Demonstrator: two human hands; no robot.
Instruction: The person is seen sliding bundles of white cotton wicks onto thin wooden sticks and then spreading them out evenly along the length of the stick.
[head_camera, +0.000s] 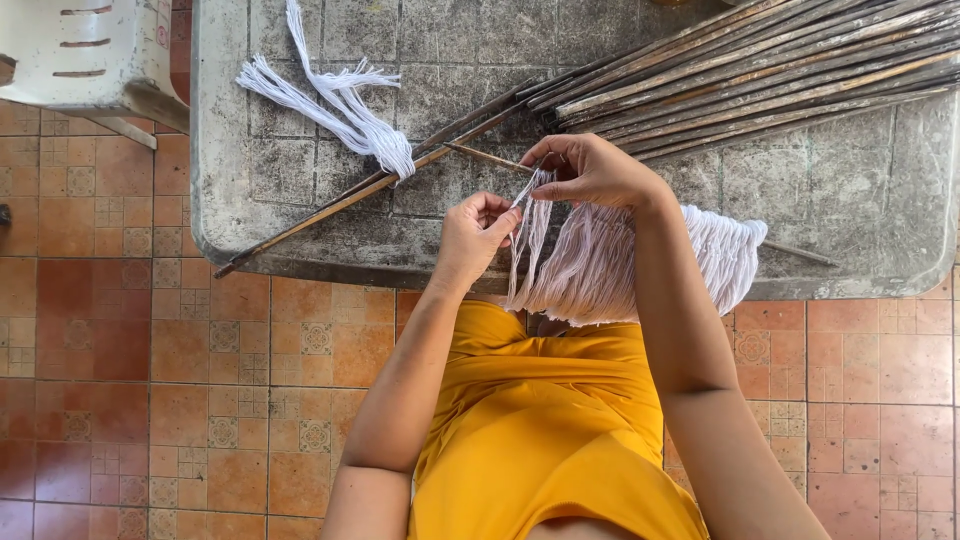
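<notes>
Two hands work one small bunch of soft white cotton strands (528, 232). Left of the grip lies a loose tied white yarn tassel (345, 105) on the grey worn table (250, 190). The left hand (473, 235) pinches the strands low; the right hand (592, 172) pinches them higher, near a thin brown stick (490, 157). They look light, limp, easily tangled; best held near the stick.

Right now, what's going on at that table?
A person in a yellow garment works white string at a grey table. The left hand pinches a few strands, and the right hand grips strands near a thin stick that carries a hanging fringe of white string. A separate tied bundle of string lies on the table beside two long sticks, with a pile of sticks at the far right.
</notes>
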